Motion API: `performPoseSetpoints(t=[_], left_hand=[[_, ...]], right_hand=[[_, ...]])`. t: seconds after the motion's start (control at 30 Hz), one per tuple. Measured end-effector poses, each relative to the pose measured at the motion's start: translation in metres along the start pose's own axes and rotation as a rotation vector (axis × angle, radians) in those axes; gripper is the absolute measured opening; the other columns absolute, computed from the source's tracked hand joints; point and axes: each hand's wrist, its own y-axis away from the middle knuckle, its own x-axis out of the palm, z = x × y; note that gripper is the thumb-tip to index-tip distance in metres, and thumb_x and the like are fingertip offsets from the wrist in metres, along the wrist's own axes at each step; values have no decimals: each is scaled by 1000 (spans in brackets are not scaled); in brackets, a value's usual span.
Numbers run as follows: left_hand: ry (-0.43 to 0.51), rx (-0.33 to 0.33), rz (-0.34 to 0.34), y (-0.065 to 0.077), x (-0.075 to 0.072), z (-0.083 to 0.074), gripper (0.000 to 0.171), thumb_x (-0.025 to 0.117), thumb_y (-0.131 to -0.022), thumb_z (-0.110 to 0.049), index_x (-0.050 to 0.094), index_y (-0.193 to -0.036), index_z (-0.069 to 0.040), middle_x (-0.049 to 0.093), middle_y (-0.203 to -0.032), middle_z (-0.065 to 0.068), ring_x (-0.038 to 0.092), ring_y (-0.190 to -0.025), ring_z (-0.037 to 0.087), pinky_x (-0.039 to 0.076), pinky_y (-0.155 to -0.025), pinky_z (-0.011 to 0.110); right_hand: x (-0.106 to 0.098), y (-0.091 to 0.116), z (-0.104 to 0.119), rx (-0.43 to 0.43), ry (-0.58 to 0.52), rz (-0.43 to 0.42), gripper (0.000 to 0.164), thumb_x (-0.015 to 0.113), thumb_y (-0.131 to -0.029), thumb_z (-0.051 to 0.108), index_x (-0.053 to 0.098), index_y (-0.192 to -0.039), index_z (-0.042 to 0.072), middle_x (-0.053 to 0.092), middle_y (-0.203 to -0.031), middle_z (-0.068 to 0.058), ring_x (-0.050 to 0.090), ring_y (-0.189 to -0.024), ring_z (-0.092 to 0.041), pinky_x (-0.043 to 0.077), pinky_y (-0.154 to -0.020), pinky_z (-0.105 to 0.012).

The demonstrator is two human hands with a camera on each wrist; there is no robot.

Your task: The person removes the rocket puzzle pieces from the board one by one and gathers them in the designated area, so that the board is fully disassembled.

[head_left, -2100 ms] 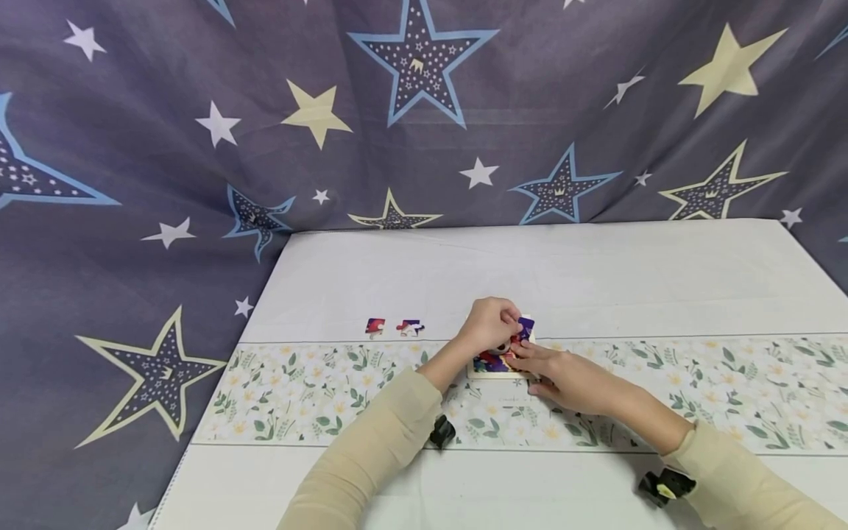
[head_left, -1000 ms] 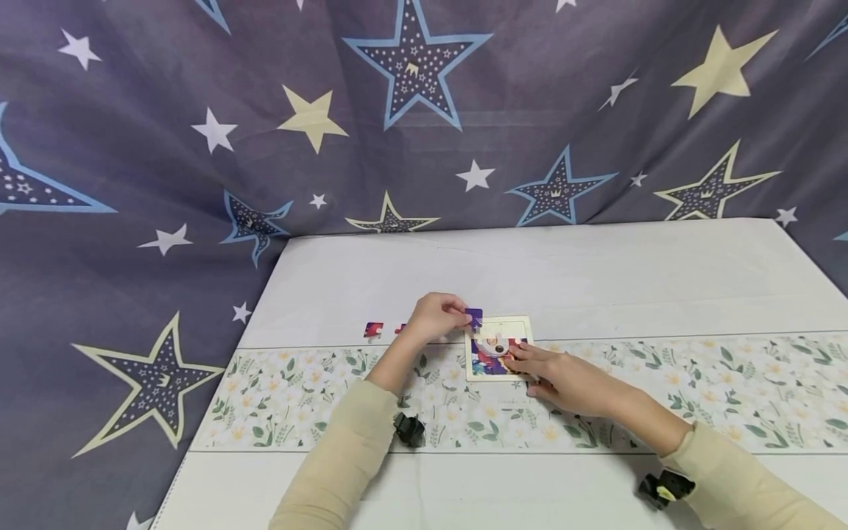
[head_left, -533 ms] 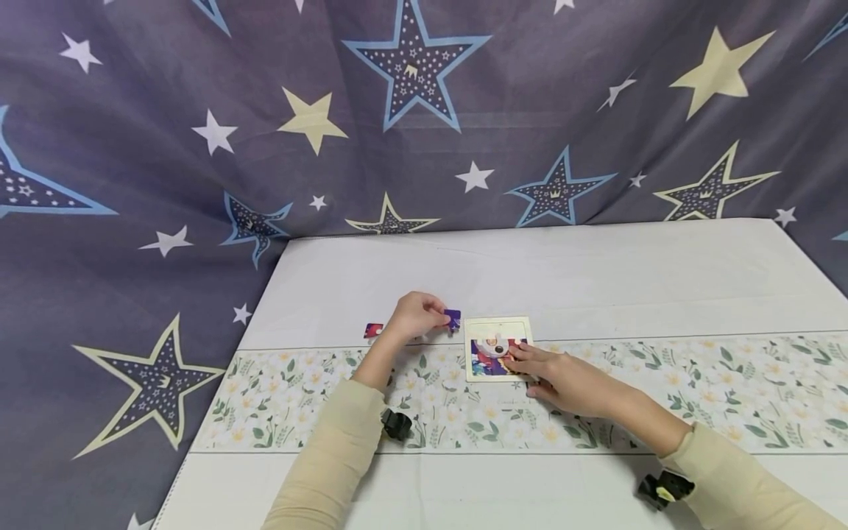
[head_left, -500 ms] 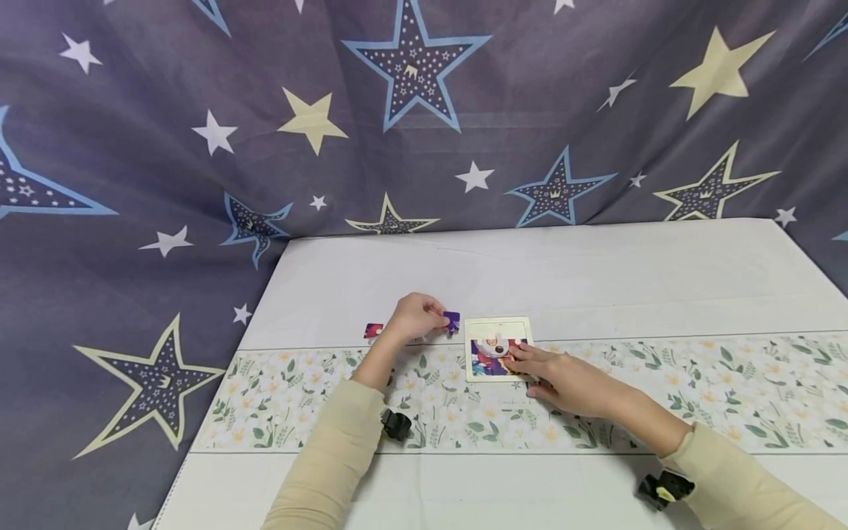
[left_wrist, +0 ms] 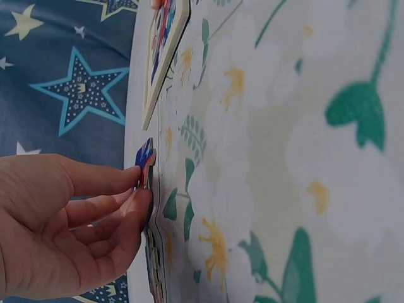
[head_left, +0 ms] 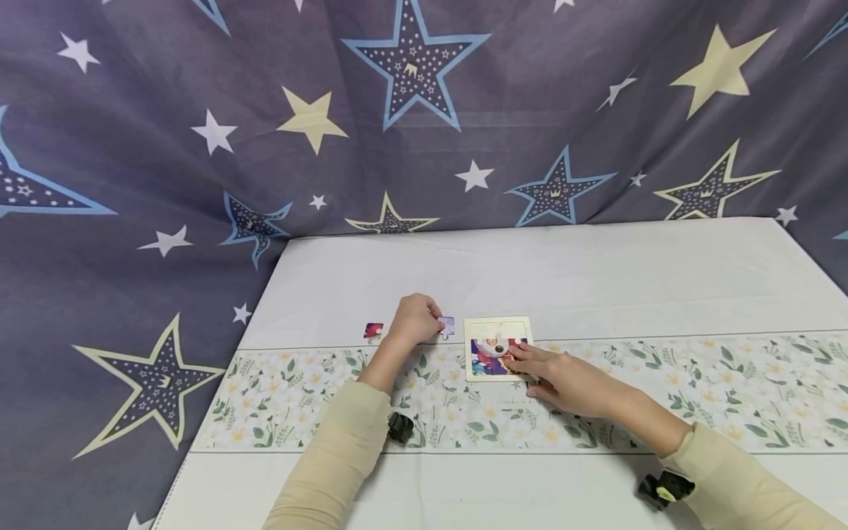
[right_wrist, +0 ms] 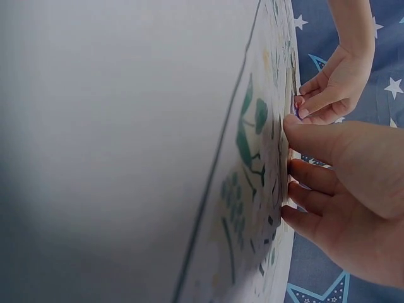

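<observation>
My left hand (head_left: 415, 320) pinches a purple jigsaw piece (head_left: 447, 327) between thumb and fingertips, low over the table and left of the puzzle frame. In the left wrist view the piece (left_wrist: 146, 158) shows its edge, close to the tabletop. A cream puzzle frame (head_left: 468, 368) lies flat; its lower part carries joined, colourful pieces, and its upper part is bare. My right hand (head_left: 568, 379) rests on the frame's right side, fingers fairly straight. In the right wrist view the right hand's fingertips (right_wrist: 295, 216) touch the frame's edge.
A red jigsaw piece (head_left: 373, 330) lies left of my left hand; another piece there is hidden by that hand. The white table (head_left: 596, 280) has a floral strip (head_left: 298, 397) across it. A star-patterned cloth (head_left: 265, 110) hangs behind.
My left hand has carried the purple piece from the frame's upper part leftward, off the frame and down near the table, and the piece has tilted. The right hand has stayed in place.
</observation>
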Motion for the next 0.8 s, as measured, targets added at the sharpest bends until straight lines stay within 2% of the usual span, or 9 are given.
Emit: performPoseSetpoints(t=[0.17, 0.3, 0.4, 0.5, 0.63, 0.8], left_hand=[[-32, -9, -5, 1, 0, -1, 8, 74, -80, -11, 71, -85, -5, 71, -90, 10, 64, -88, 25, 53, -82, 37], [-50, -13, -10, 3, 0, -4, 8, 72, -83, -11, 71, -88, -4, 71, -93, 11, 65, -88, 26, 53, -82, 37], [-72, 2, -15, 4, -1, -8, 9, 71, -84, -11, 70, -89, -4, 71, -92, 10, 65, -86, 25, 54, -80, 37], [-77, 45, 2, 7, -1, -13, 10, 70, -85, -13, 70, -92, -5, 70, -91, 9, 63, -83, 22, 53, -77, 35], [-75, 128, 73, 11, 1, -19, 14, 69, -87, -14, 69, -98, -5, 68, -92, 8, 61, -83, 19, 52, -78, 33], [-110, 257, 213, 19, 7, -26, 17, 68, -88, -16, 69, -103, -7, 70, -98, 6, 63, -90, 18, 52, -85, 34]], right_hand=[[1, 0, 0, -10, 2, -8, 50, 65, -90, 11, 52, -138, 7, 45, -148, -17, 43, -135, -38, 54, -87, -36], [0, 0, 0, -6, 0, -12, 50, 65, -90, 12, 52, -138, 7, 45, -147, -17, 43, -135, -38, 54, -82, -32], [0, 0, 0, -3, 4, -10, 50, 65, -90, 12, 52, -138, 7, 45, -147, -17, 43, -136, -38, 55, -85, -34], [0, 0, 0, -4, 10, -8, 50, 65, -90, 12, 51, -138, 7, 45, -147, -17, 43, -135, -39, 54, -88, -38], [0, -1, 1, -3, 7, -3, 49, 64, -91, 12, 51, -138, 7, 45, -147, -17, 43, -136, -38, 53, -91, -40], [0, -1, 1, -7, 5, 4, 49, 65, -91, 12, 51, -138, 6, 45, -147, -18, 43, -136, -39, 54, -86, -35]])
